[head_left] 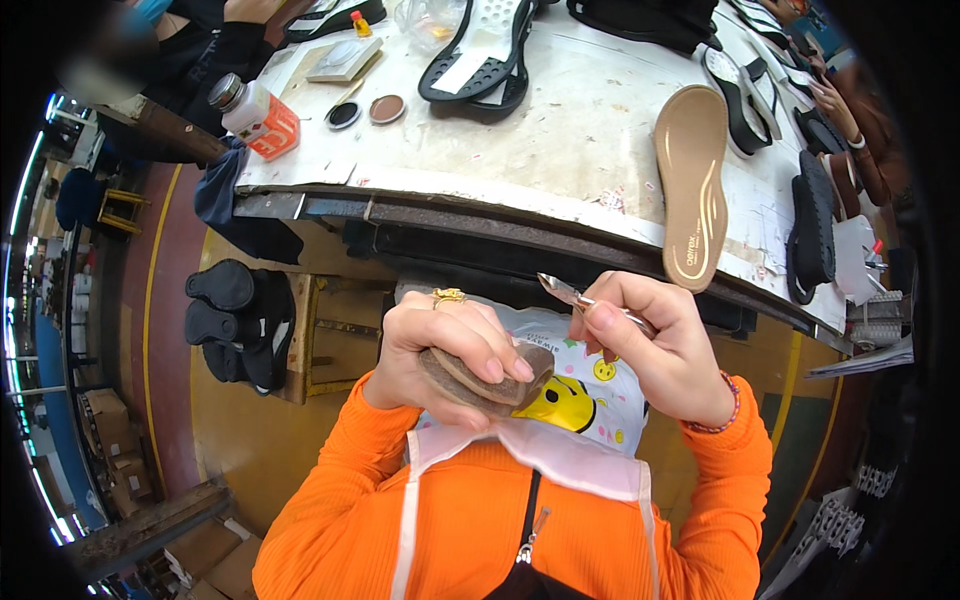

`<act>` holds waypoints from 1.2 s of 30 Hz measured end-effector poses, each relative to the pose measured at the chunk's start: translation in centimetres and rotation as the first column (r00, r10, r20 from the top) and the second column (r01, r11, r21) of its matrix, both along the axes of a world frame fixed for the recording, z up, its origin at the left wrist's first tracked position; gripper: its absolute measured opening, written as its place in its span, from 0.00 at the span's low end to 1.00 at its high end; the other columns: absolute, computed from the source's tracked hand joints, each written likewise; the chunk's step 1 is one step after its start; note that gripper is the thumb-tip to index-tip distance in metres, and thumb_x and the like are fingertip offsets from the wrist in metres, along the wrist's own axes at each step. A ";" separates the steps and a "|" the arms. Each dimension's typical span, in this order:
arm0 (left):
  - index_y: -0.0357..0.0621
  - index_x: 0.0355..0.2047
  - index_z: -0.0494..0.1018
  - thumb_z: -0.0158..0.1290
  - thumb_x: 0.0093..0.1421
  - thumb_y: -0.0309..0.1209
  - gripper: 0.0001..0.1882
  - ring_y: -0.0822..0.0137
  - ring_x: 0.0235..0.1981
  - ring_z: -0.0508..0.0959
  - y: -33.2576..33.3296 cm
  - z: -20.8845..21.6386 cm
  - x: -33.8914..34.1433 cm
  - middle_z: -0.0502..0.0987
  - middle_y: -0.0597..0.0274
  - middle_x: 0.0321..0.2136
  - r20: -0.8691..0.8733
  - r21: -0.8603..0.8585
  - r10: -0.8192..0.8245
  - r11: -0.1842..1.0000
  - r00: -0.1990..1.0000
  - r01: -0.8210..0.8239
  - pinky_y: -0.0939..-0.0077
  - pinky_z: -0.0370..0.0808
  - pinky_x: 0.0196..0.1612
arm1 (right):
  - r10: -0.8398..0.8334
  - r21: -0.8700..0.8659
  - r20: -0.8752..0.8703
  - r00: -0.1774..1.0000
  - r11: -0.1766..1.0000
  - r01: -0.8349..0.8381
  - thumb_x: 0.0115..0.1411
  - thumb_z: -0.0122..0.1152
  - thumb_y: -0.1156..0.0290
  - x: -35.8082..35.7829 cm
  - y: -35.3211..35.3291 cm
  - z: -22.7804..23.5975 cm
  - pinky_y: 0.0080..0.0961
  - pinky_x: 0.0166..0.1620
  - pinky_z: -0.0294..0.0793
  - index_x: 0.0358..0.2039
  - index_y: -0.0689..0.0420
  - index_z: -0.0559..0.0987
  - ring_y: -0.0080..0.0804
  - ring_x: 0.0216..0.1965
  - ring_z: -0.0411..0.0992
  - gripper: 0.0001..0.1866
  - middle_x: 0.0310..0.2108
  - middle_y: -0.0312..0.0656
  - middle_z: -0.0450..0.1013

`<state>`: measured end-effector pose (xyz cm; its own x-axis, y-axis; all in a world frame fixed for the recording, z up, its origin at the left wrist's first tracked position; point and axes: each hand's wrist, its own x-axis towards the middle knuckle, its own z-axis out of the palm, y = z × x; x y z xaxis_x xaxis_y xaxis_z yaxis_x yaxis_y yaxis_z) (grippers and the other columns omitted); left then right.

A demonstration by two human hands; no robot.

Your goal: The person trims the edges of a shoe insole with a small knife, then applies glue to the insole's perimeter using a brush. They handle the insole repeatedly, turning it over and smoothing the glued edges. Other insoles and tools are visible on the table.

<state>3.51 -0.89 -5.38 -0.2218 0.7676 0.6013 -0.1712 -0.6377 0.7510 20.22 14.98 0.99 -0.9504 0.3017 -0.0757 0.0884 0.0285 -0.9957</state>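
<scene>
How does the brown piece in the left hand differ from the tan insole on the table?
The brown piece is bent over on itself in the left hand; the tan insole lies stretched out on the table, unheld. The piece is a darker, greyish brown, the insole lighter. The insole bears pale curved lines; the piece shows none on its visible surface. Both are brownish.
</scene>
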 end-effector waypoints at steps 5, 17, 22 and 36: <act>0.37 0.28 0.77 0.73 0.38 0.28 0.18 0.58 0.33 0.82 0.1 -0.5 0.3 0.81 0.48 0.30 0.070 0.115 -0.046 0.993 0.996 0.038 0.70 0.76 0.39 | 0.032 0.053 0.030 0.999 0.998 -0.033 0.67 0.50 0.69 0.1 -0.1 -0.1 0.16 0.31 0.68 0.29 0.64 0.73 0.17 0.28 0.68 0.12 0.30 0.38 0.73; 0.38 0.32 0.76 0.73 0.38 0.34 0.23 0.58 0.35 0.82 -0.4 -0.8 0.1 0.81 0.47 0.34 0.062 0.058 -0.057 0.997 0.996 0.054 0.71 0.77 0.38 | -0.109 0.751 -0.080 0.991 0.647 0.131 0.56 0.61 0.73 -2.0 0.8 -1.8 0.33 0.30 0.67 0.28 0.65 0.73 0.43 0.27 0.69 0.08 0.26 0.46 0.67; 0.38 0.36 0.75 0.73 0.35 0.36 0.28 0.60 0.36 0.82 0.0 -1.5 0.0 0.81 0.48 0.34 0.097 -0.028 -0.072 0.997 0.993 0.075 0.71 0.79 0.38 | -0.194 0.960 -0.105 0.975 0.236 0.151 0.54 0.62 0.72 -6.2 3.6 -5.0 0.36 0.38 0.70 0.30 0.64 0.74 0.45 0.37 0.70 0.09 0.32 0.48 0.69; 0.37 0.34 0.77 0.74 0.35 0.29 0.24 0.63 0.34 0.82 0.8 -2.1 -0.6 0.81 0.50 0.32 0.148 -0.231 -0.088 0.965 0.985 0.121 0.71 0.79 0.41 | 0.443 0.265 -0.118 0.889 0.877 -0.402 0.47 0.69 0.65 -4.7 2.1 0.7 0.36 0.61 0.61 0.59 0.56 0.67 0.37 0.62 0.60 0.38 0.60 0.46 0.62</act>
